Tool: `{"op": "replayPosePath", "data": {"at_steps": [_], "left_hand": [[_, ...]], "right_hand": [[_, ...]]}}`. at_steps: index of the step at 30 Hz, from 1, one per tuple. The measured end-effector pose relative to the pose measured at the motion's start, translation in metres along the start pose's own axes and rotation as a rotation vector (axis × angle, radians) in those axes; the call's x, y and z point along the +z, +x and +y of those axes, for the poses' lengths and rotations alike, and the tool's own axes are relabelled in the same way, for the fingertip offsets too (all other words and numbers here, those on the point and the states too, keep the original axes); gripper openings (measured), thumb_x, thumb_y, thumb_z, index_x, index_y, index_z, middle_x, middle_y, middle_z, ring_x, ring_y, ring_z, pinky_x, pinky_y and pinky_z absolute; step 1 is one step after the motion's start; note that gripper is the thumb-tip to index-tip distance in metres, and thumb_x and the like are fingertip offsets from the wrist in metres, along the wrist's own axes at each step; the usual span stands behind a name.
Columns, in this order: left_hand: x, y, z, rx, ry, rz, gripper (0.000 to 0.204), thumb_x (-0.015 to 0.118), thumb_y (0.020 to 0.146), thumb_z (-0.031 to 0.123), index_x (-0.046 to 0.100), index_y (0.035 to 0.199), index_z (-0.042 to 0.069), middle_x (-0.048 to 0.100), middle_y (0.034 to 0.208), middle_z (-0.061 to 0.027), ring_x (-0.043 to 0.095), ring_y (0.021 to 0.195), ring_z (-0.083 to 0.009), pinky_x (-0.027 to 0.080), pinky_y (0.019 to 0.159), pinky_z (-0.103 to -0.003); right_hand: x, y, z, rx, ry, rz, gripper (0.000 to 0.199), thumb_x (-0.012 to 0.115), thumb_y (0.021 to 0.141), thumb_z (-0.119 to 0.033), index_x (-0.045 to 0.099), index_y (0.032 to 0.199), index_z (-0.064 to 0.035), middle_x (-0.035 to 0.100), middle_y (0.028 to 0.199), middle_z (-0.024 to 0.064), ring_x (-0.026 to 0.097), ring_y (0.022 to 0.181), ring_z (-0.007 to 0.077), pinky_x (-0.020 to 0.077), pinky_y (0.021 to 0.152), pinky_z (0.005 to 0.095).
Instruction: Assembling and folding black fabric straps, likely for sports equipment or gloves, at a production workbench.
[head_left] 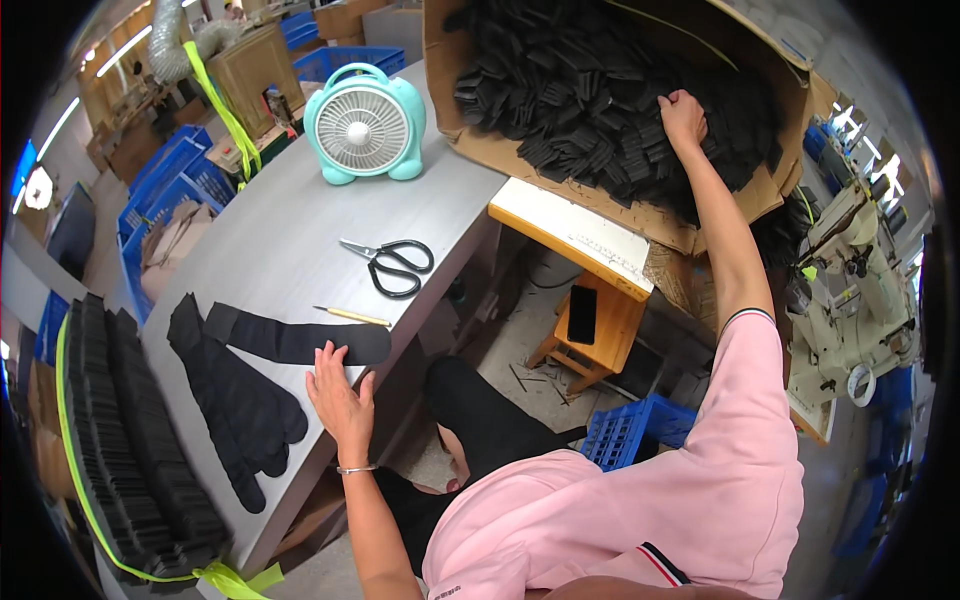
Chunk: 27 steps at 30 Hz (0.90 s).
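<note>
Shirt (600, 510), L fingers (327, 357) apart on blk strip (290, 340), axis crosswise, round end rightwd, R fingers (680, 98) curled, grip unclear

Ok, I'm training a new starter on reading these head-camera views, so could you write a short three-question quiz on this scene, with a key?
1. Which of the person's hands is at the heap of black pieces in the cardboard box?
2. True or false: the black phone lies on the wooden stool.
3. Which of these is nearest the left hand?
A. The scissors
B. The turquoise fan
C. The black strip

Key:
1. The right hand.
2. True.
3. C.
</note>
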<state>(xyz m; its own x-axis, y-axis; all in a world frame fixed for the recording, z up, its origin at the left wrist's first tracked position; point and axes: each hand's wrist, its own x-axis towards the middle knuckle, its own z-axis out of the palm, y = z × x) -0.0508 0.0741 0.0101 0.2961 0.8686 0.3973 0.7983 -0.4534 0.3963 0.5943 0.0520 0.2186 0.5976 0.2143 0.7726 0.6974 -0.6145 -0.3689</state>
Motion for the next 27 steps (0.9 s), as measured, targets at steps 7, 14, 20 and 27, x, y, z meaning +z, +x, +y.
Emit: {"op": "replayPosePath", "data": {"at_steps": [7, 14, 20, 27], "left_hand": [[0.002, -0.001, -0.001, 0.001, 0.008, 0.009, 0.054, 0.076, 0.079, 0.013, 0.053, 0.128, 0.009, 0.050, 0.145, -0.0132, 0.039, 0.141, -0.0316, 0.022, 0.118, -0.047], [0.005, -0.006, -0.007, 0.025, 0.010, 0.028, 0.056, 0.076, 0.078, 0.012, 0.052, 0.129, 0.009, 0.050, 0.145, -0.0124, 0.038, 0.142, -0.0314, 0.023, 0.118, -0.047], [0.006, -0.005, -0.005, 0.031, 0.000, 0.032, 0.056, 0.077, 0.078, 0.013, 0.052, 0.129, 0.009, 0.049, 0.145, -0.0129, 0.040, 0.140, -0.0323, 0.023, 0.118, -0.049], [0.004, -0.006, -0.007, 0.018, 0.020, 0.020, 0.058, 0.077, 0.078, 0.013, 0.051, 0.130, 0.010, 0.049, 0.145, -0.0133, 0.038, 0.141, -0.0319, 0.023, 0.118, -0.048]], "right_hand": [[-0.013, 0.008, -0.003, 0.180, -0.130, -0.290, 0.039, 0.077, 0.081, -0.039, 0.072, 0.105, -0.0095, 0.070, 0.111, 0.0187, 0.066, 0.106, 0.0387, 0.0516, 0.089, 0.0466], [-0.009, 0.007, -0.032, 0.261, -0.225, -0.344, 0.031, 0.072, 0.085, -0.024, 0.072, 0.108, -0.0032, 0.069, 0.116, 0.0195, 0.067, 0.109, 0.0366, 0.0546, 0.090, 0.0440], [-0.010, 0.011, -0.032, 0.358, -0.179, -0.347, 0.036, 0.075, 0.082, -0.026, 0.071, 0.110, -0.0041, 0.069, 0.118, 0.0177, 0.066, 0.111, 0.0351, 0.0540, 0.091, 0.0424], [-0.007, 0.004, -0.042, 0.429, -0.140, -0.301, 0.025, 0.071, 0.086, -0.020, 0.073, 0.106, -0.0067, 0.070, 0.117, 0.0145, 0.067, 0.110, 0.0326, 0.0552, 0.091, 0.0399]]}}
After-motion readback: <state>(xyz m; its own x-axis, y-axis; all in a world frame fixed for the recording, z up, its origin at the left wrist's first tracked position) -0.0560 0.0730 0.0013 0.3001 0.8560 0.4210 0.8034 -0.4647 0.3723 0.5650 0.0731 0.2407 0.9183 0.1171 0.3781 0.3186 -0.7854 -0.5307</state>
